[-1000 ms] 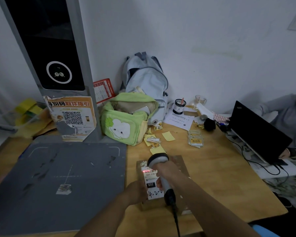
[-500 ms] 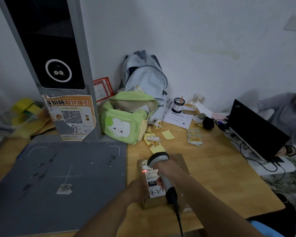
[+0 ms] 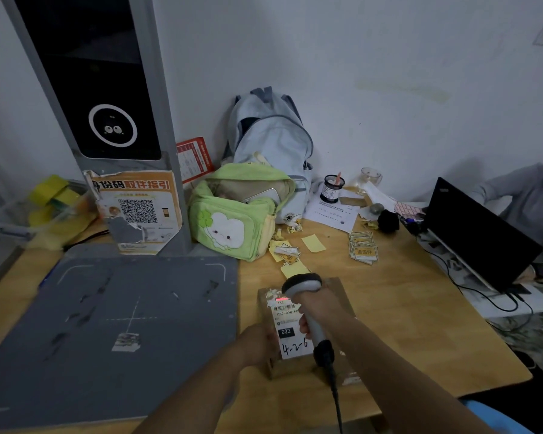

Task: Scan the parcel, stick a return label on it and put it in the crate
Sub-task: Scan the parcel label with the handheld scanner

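Tabletop (image 3: 405, 324) carries brown parcel (image 3: 333, 289), flat, directly under both grips. Left hand (image 3: 257, 343) grip pressed on parcel's near-left edge. Right hand (image 3: 318, 308) grip clamped on barcode scanner (image 3: 301, 281), its red light on parcel's white label (image 3: 287, 321)

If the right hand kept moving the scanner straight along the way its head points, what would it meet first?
Probably the parcel: the right hand aims the scanner down at its white label, where red light falls. The gap is unclear.
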A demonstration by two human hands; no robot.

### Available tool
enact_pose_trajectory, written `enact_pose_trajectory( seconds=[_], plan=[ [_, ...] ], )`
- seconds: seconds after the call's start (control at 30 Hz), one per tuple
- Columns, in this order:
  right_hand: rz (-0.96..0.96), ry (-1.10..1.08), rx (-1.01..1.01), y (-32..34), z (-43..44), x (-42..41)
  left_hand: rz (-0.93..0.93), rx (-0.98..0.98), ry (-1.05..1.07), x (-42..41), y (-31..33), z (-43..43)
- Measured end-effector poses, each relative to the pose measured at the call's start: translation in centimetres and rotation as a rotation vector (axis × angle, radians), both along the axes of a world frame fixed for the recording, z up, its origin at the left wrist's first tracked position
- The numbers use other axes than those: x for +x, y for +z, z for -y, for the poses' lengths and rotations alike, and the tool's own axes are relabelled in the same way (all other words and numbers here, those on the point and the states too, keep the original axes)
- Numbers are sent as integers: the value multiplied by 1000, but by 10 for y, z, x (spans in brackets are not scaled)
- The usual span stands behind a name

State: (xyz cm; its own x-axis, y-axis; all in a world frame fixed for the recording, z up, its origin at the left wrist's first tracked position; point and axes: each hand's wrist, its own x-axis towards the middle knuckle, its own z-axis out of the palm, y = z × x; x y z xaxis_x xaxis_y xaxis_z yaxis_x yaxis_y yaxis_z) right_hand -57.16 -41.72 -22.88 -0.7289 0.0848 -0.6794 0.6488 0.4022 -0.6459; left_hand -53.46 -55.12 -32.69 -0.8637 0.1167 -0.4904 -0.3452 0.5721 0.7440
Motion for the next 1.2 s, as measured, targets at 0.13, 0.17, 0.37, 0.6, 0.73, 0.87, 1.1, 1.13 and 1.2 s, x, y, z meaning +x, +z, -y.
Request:
enact_pose_trajectory(
  seconds=[0.13, 0.17, 0.37, 0.6, 0.73, 0.87, 1.1, 1.13, 1.2],
  plan=[
    [-152, -33, 15, -7, -29, -11, -4, -23, -21, -9, -2, 5],
    [-162, -47, -11, -9, -41, -15, -5, -34, -12, -13, -5, 5],
    [-101, -113, 127, -29, -124, -42, -27, -17, 103, -35, -14, 8],
    [20, -122, 326, -84, -200, -47, -49, -48, 164, -55, 3, 1],
    [26, -20, 492, -103, -211, -38, -57, -49, 160, -64, 6, -4],
    [35, 123, 568, -112, -215, -34, -34, -65, 165, -73, 4, -11],
    [-30, 86, 529, -142, -214, -34, -21, -77, 141, -95, 2, -25],
    [-16, 86, 539, -143, -211, -34, -25, -84, 136, -98, 1, -26],
    [21, 126, 578, -147, -209, -36, -32, -96, 136, -105, -1, -27]
  ],
)
